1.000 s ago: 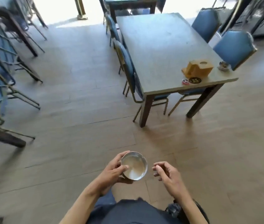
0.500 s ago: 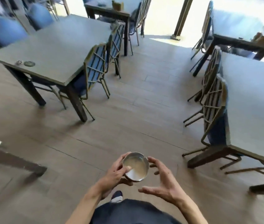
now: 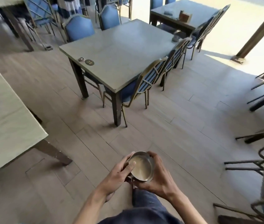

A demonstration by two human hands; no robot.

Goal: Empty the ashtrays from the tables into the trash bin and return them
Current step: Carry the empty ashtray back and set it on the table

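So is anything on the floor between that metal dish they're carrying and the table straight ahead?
Nothing visible. Both hands, left and right, hold the ashtray, and bare floor runs up to the table. Chairs line its right side only.

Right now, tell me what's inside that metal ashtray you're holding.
The ashtray shows only a bare, pale, shiny bottom. The left hand's thumb hides part of the near edge.
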